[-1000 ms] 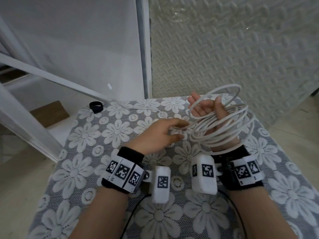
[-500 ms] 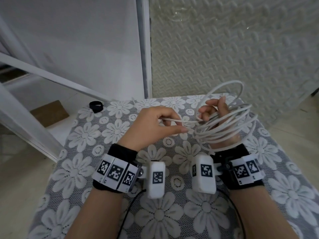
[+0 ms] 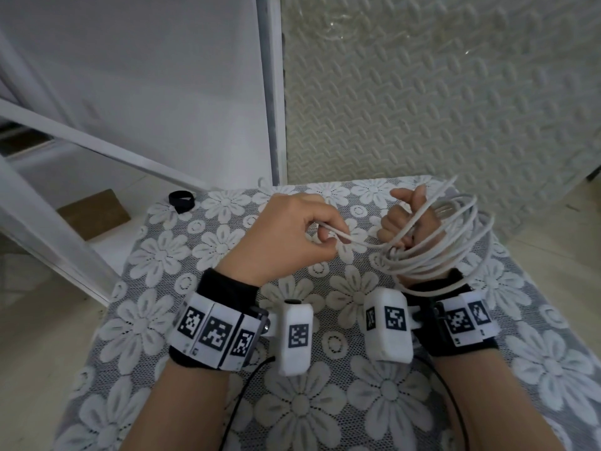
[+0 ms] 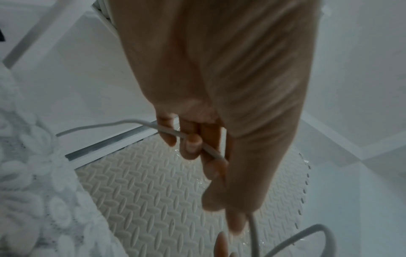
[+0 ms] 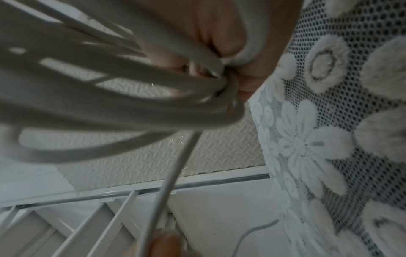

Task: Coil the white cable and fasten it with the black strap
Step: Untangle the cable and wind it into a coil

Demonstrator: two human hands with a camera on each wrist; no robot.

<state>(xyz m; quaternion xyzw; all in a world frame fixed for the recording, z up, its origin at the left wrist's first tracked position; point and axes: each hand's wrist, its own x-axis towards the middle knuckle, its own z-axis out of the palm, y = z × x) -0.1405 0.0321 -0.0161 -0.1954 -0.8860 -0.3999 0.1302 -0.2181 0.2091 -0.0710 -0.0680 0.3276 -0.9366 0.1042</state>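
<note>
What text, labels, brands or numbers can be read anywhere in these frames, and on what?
None: no words, brands or numbers can be read in any view.
Black-and-white square code markers on the left wrist band and right wrist band: patterns only, no letters.

Hands: two, left hand and right hand
White cable: one
Black strap: one, at the table's far-left corner
Wrist cameras: two
</note>
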